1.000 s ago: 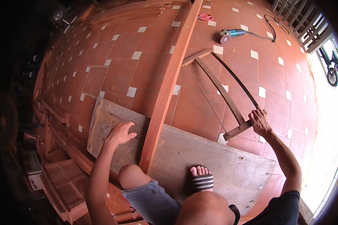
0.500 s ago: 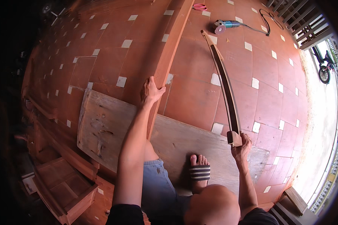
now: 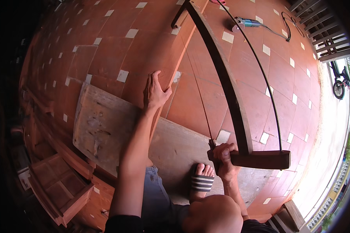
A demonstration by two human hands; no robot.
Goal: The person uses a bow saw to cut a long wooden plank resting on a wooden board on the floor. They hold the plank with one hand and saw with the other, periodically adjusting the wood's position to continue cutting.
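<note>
My right hand [image 3: 226,161] is wrapped round the near end piece of a wooden frame saw [image 3: 231,89], beside the blade's end. The saw is raised and tilted: its dark middle bar runs away from me, with the thin blade to its left and a tension cord to its right. Its far end lies over a long reddish wooden beam [image 3: 174,56]; whether the blade touches the wood I cannot tell. On that beam rests my left hand [image 3: 156,93], thumb on the right edge and fingers over the top. Part of the beam's near end is hidden by my left forearm.
A worn wide board [image 3: 99,124] lies under the beam, my striped sandal [image 3: 203,181] on it. An angle grinder [image 3: 247,23] with its cord lies far right on the tiled floor. Drawer-like wooden frames [image 3: 60,182] stand at the left, a slatted gate [image 3: 324,31] at the far right.
My right hand has brought the saw leftward and turned it, so its frame now shows broadside and its far end is over the beam. My left hand stays on the beam, fingers slightly shifted.
</note>
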